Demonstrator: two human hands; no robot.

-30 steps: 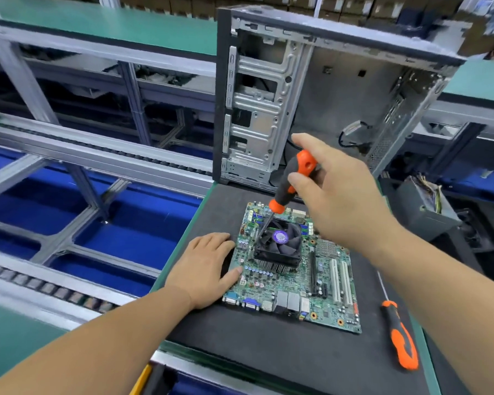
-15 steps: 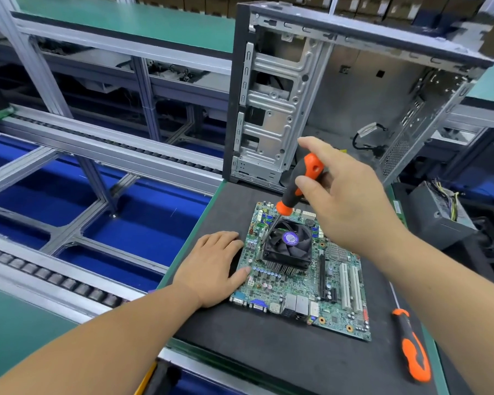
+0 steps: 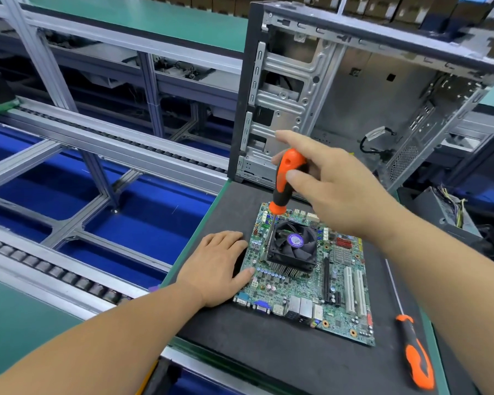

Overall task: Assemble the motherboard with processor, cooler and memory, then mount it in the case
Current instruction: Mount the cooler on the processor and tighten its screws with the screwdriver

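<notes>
Cooler fastening: motherboard [image 3: 311, 283] flat on the black mat [image 3: 268, 352], in front of the open case [image 3: 354, 95].

The orange-handled screwdriver [image 3: 285, 181] is pinched between thumb and fingers of the right hand [image 3: 334, 192], index finger extended; its tip is set at the near-left corner of the cooler [image 3: 293, 248]. The left hand [image 3: 217, 266] is laid flat, fingers relaxed, thumb touching the left edge of the board. The board is judged light, thin and stiff, yet fragile: it should be taken by its bare edges, never by the cooler, slots or rear ports. The fan blades and heatsink fins are likely to be easily bent. A second screwdriver [image 3: 417, 357] lies on the mat to the right, apart from the board.
</notes>
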